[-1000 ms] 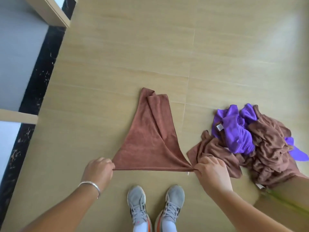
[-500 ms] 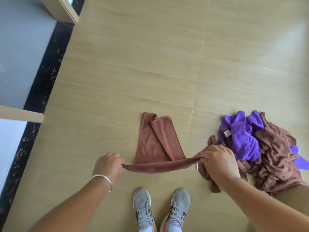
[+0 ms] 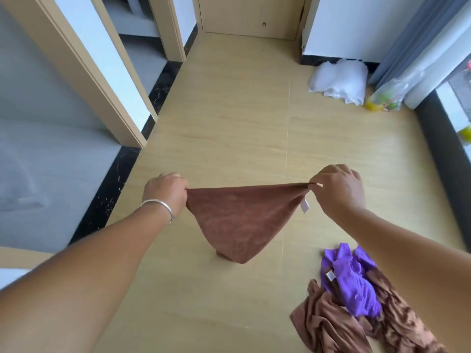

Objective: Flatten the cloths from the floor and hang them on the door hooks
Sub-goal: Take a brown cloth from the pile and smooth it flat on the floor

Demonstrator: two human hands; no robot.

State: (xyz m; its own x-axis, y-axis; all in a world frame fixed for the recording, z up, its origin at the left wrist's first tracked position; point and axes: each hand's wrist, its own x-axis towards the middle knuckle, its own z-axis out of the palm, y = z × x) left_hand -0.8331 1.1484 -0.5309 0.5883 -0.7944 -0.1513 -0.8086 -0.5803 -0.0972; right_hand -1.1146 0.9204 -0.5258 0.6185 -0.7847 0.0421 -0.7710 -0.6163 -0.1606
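- Door frames (image 3: 102, 80): pale wood, on the left wall, far left of the held brown cloth; a black skirting strip (image 3: 112, 189) runs along the floor edge below them.
- Left hand (image 3: 165, 192): at the left end of the brown cloth, fingers curled round its left corner in a grip. A silver bangle (image 3: 159, 205) sits on the wrist.
- Brown cloth (image 3: 242, 220): held up off the wooden floor (image 3: 229, 123), stretched taut along its top edge between the two hands. The body hangs down in a triangle, narrowing to a point at the bottom. A small white tag (image 3: 304, 205) dangles near its right corner.
- Closed door (image 3: 251, 15): pale wood, at the far end of the floor, beyond the brown cloth. No hooks can be made out on it.
- Right hand (image 3: 336, 192): at the right end of the brown cloth, thumb and fingertips pinching its right corner, the other fingers curled.
- White bundle (image 3: 339, 81): crumpled, against the far wall, beyond and right of the brown cloth.
- Cloth pile (image 3: 369, 309): on the floor, near and right of the brown cloth, below the right forearm. A purple cloth (image 3: 354, 284) with a white label lies on top of crumpled brown ones.
- Clear bag (image 3: 387, 95): with yellow and green items, just right of the white bundle, at the foot of a grey curtain (image 3: 418, 39).
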